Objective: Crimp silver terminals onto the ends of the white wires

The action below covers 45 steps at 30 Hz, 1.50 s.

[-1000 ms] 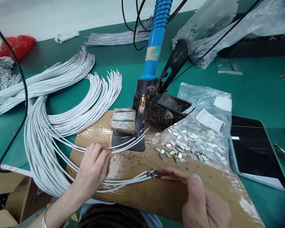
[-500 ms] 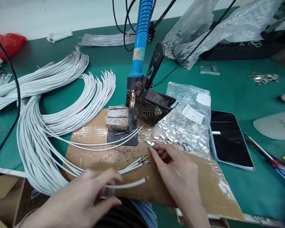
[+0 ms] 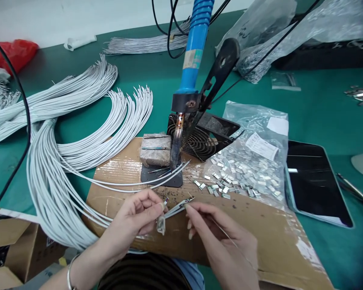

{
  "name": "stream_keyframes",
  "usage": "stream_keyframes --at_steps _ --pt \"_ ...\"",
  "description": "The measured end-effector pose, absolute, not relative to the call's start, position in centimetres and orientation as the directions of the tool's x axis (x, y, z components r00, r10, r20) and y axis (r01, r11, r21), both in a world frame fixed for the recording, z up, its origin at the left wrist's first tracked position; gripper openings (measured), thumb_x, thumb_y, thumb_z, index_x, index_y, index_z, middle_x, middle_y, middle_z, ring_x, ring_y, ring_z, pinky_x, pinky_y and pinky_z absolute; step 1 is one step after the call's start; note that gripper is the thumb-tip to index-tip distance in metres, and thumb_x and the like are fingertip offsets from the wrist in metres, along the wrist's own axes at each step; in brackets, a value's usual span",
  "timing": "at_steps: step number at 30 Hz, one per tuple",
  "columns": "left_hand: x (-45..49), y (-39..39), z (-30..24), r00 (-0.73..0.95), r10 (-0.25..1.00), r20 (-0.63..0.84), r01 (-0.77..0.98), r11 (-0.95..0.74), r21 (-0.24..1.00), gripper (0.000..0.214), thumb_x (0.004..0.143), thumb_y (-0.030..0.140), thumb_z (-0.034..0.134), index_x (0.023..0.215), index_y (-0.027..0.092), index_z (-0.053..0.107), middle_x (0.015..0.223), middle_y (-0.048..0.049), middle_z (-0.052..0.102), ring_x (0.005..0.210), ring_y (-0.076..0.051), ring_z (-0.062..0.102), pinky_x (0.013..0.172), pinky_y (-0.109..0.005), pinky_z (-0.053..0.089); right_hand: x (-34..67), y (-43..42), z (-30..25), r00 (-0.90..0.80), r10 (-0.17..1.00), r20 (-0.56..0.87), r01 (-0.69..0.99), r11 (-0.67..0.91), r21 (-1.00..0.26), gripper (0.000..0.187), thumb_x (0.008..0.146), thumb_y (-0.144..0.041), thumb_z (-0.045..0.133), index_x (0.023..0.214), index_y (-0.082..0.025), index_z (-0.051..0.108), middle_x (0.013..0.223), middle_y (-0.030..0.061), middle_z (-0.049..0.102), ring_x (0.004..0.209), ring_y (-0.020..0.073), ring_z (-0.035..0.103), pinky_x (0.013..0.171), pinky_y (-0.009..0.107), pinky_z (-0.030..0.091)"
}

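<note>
Wire tip (image 3: 166, 199) is poking up and away from the left grip (image 3: 139, 215), which is pinching it.
White wires (image 3: 174, 211) are bridging the two grips, long axis running rightward and slightly away, metal ends (image 3: 188, 200) sitting nearer the right grip (image 3: 225, 243); whether that one is grasping anything, I cannot tell.

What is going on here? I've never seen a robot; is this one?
No, there's no robot: these are a person's bare left hand and right hand, seen from a camera on their head. Each seems to pinch something too small to make out; a thin wire crosses the right. The green table bears white cables, cardboard, a clear bag, small metal parts and a fan. The blue tool is probably a soldering iron.
</note>
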<state>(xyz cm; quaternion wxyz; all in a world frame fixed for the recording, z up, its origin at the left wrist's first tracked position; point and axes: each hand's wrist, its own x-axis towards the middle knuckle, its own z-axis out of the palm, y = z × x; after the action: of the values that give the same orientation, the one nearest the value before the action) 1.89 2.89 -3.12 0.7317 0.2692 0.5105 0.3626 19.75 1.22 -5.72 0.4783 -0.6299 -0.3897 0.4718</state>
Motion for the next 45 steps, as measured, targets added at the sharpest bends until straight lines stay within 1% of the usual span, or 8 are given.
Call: stream_keyframes --at_steps 5,12,18,23,25,30,39,45 --pt "2.1 2.7 -2.7 0.234 0.795 -0.559 -0.276 0.606 0.746 0.035 0.087 0.042 0.083 0.08 0.014 0.063 0.064 0.0055 0.052 0.047 -0.002 0.027 0.044 -0.02 0.014 18.0 1.6 -3.9 0.108 0.946 -0.306 -0.123 -0.293 -0.948 0.008 0.084 -0.032 0.08 0.085 -0.027 0.086 0.064 -0.0031 0.062 0.051 0.0079 0.054 0.049 0.018 0.044" --pt "2.3 2.7 -3.0 0.261 0.794 -0.548 -0.259 0.605 0.753 0.036 0.09 0.044 0.079 0.079 0.015 0.063 0.062 0.0059 0.051 0.047 -0.003 0.027 0.044 -0.02 0.016 18.0 1.6 -3.8 0.084 0.953 -0.29 -0.088 -0.283 -0.955 0.009 0.084 -0.03 0.079 0.086 -0.03 0.088 0.064 -0.0031 0.062 0.051 0.0082 0.051 0.048 0.019 0.041" --pt "3.3 1.8 -3.2 0.056 0.897 -0.438 -0.014 0.439 0.898 0.033 0.092 0.044 0.076 0.079 0.017 0.061 0.066 0.0024 0.058 0.06 -0.011 0.048 0.056 -0.021 0.038 18.9 1.3 -4.8 0.021 0.995 -0.096 0.191 -0.098 -0.977 0.016 0.093 -0.031 0.073 0.097 -0.025 0.087 0.064 -0.0001 0.066 0.052 0.0126 0.061 0.054 0.022 0.053" --pt "3.7 1.3 -3.1 0.019 0.922 -0.386 0.17 0.378 0.91 0.025 0.097 0.034 0.068 0.079 0.018 0.061 0.067 0.0018 0.059 0.06 -0.012 0.051 0.059 -0.023 0.041 19.6 1.4 -4.9 -0.016 0.998 0.065 0.296 0.067 -0.953 0.018 0.099 -0.028 0.067 0.1 -0.024 0.084 0.078 0.0021 0.072 0.059 0.0131 0.063 0.064 0.021 0.056" --pt "3.7 1.4 -3.0 0.043 0.918 -0.394 0.168 0.382 0.909 0.025 0.096 0.034 0.068 0.078 0.018 0.061 0.066 0.0018 0.059 0.059 -0.012 0.051 0.058 -0.023 0.04 19.8 1.6 -4.6 -0.024 0.998 0.05 0.293 0.055 -0.954 0.019 0.099 -0.028 0.065 0.098 -0.024 0.084 0.074 0.0015 0.07 0.057 0.0127 0.062 0.058 0.021 0.054" --pt "3.5 1.4 -2.9 0.061 0.907 -0.416 0.083 0.411 0.908 0.028 0.097 0.037 0.069 0.078 0.018 0.06 0.062 0.004 0.054 0.056 -0.01 0.045 0.054 -0.023 0.034 20.0 1.8 -4.0 0.229 0.968 -0.105 0.118 -0.135 -0.984 0.016 0.095 -0.033 0.071 0.093 -0.026 0.085 0.062 -0.0015 0.064 0.05 0.0111 0.056 0.047 0.02 0.046" --pt "2.8 1.4 -2.5 0.172 0.864 -0.474 -0.017 0.483 0.875 0.035 0.097 0.046 0.07 0.079 0.017 0.059 0.062 0.0062 0.047 0.058 -0.009 0.034 0.055 -0.024 0.027 20.7 1.6 -4.0 -0.086 0.979 -0.184 0.013 -0.184 -0.983 0.017 0.091 -0.029 0.074 0.101 -0.028 0.088 0.068 0.0003 0.065 0.053 0.0113 0.056 0.048 0.021 0.044" --pt "3.1 1.5 -2.2 0.178 0.858 -0.482 0.022 0.486 0.874 0.038 0.095 0.048 0.071 0.077 0.017 0.059 0.062 0.0063 0.046 0.058 -0.01 0.034 0.055 -0.024 0.027 20.7 1.7 -3.7 -0.125 0.983 -0.136 0.018 -0.135 -0.991 0.015 0.091 -0.025 0.074 0.094 -0.03 0.088 0.069 0.0005 0.07 0.053 0.0119 0.057 0.048 0.02 0.044"
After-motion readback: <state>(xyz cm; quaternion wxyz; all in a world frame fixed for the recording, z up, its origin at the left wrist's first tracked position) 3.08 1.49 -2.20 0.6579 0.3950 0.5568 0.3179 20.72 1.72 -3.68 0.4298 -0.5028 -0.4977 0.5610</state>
